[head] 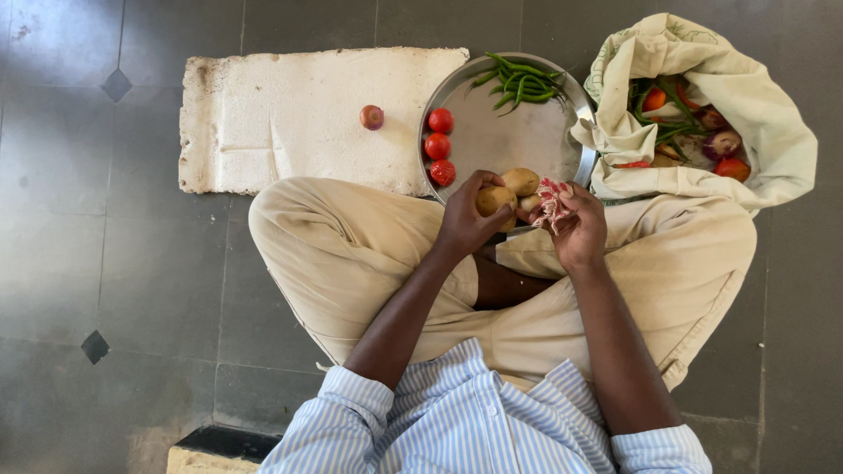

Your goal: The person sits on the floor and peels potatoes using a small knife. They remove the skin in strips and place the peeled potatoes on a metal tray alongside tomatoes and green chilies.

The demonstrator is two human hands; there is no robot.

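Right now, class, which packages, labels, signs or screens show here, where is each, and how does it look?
Cloth bag: right of the steel plate, cream, crumpled open, holding vegetables.
Net bag: in the right hand, small, red and white, scrunched.
No labels, signs or screens show.

You see soft, even daylight; a pale bright patch lies on the floor [53, 53] upper left, shadows stay faint, focus sharp, no glare or blur

We observe the left hand [470, 218] gripping a potato [492, 200], the right hand [575, 230] clutching red mesh netting [551, 200], both over the steel plate [509, 140] bearing tomatoes [439, 145] and green beans [522, 81].
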